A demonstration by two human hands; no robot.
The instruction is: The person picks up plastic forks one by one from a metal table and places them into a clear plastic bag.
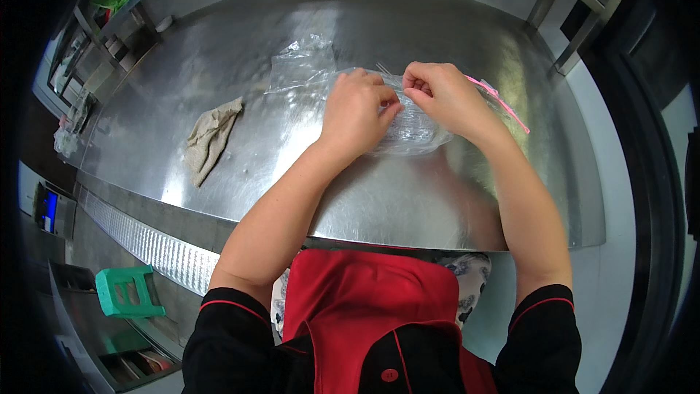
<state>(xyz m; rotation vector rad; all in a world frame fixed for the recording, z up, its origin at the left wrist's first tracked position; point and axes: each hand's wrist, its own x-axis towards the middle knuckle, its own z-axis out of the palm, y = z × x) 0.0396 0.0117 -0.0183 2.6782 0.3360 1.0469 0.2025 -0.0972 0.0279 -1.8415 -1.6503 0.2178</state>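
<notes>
On the stainless steel table (383, 197), a clear plastic bag (410, 134) with many thin clear or shiny pieces inside lies under both hands. My left hand (358, 112) rests at its left side, thumb and index finger brought together near the bag's top; whether they pinch film I cannot tell. My right hand (445, 96) is over the upper right of the bag, fingers curled and thumb near the fingertips; what it grips is unclear. Thin sticks (383, 68) poke out between the hands. Beyond my right wrist lies a pink strip (500, 99) with clear plastic.
Another clear plastic bag (303, 65) lies flat to the upper left. A crumpled beige cloth (210, 139) sits on the table's left part. A shelf frame (588, 27) stands at the back right. A green plastic stool (128, 293) is on the floor at left.
</notes>
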